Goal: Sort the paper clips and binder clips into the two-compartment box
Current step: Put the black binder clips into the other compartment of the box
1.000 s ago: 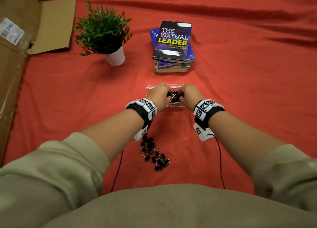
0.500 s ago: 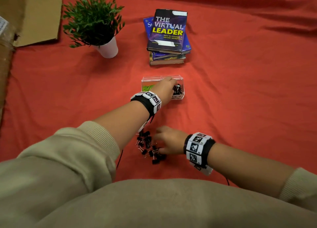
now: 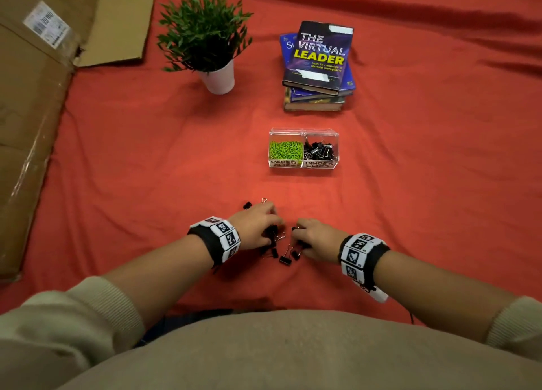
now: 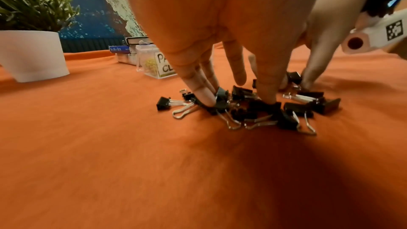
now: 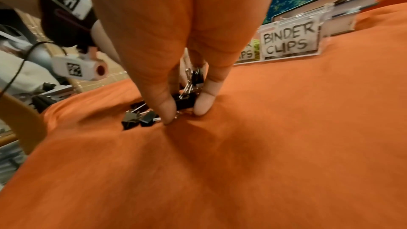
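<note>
Red cloth (image 3: 410, 184) covers the whole surface; the box (image 3: 303, 164) stands well beyond the hands, green paper clips (image 3: 285, 150) filling its left compartment, black binder clips (image 3: 320, 150) heaped in the right; no paper clips lie loose, so that half looks done; a small pile (image 3: 278, 244) of binder clips remains; the left hand (image 3: 258, 228) claws into it, fingers curling around several; the right hand (image 3: 315, 238) pinches a few between thumb and fingers.

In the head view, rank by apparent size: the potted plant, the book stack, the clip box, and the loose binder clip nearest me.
1. potted plant
2. book stack, close to the plant, so unsure
3. clip box
4. loose binder clip
</note>
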Demonstrator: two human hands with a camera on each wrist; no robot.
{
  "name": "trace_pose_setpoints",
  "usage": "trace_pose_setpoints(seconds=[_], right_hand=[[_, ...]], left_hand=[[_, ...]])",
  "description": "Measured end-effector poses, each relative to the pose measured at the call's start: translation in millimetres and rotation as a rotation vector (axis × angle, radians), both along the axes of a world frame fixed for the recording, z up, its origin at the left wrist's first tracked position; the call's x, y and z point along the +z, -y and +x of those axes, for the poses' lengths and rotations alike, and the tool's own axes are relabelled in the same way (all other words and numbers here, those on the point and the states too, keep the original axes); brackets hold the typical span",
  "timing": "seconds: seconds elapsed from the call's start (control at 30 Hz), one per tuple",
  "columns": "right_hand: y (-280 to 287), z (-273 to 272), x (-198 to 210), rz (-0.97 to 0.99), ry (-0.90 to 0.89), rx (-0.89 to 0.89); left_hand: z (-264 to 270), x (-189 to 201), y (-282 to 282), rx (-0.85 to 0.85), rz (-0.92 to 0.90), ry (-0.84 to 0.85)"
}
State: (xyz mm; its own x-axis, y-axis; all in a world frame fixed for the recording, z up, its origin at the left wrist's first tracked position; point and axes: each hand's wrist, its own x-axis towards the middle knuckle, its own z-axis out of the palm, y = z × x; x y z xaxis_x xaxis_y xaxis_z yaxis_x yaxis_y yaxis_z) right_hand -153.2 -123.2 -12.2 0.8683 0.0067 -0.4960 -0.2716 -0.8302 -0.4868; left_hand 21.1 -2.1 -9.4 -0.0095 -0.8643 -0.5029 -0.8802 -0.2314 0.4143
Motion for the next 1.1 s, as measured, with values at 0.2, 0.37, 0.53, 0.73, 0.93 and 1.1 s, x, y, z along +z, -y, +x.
trace_pose_setpoints(seconds=[0.2, 0.37, 0.53, 0.73, 0.93, 1.1], right_hand=[[29, 7, 8, 0.079, 0.040, -0.314], [74, 33, 36, 0.002, 0.244, -0.598], [114, 70, 49, -0.120, 0.313, -0.716], [122, 84, 37, -0.170, 0.253, -0.717], [60, 75, 31, -0.173, 0.274, -0.528], [-11, 59, 6, -0.008, 0.023, -0.132]], left_hand=[[2, -5, 1, 0.091, 0.015, -0.031], [1, -10, 1, 0.303, -0.028, -0.087], [-6, -10, 5, 0.411, -0.079, -0.097], [-5, -9, 5, 0.496, -0.125, -0.132], [5, -5, 1, 0.643, -0.228, -0.160], [24, -4, -13, 0.786, -0.258, -0.136]])
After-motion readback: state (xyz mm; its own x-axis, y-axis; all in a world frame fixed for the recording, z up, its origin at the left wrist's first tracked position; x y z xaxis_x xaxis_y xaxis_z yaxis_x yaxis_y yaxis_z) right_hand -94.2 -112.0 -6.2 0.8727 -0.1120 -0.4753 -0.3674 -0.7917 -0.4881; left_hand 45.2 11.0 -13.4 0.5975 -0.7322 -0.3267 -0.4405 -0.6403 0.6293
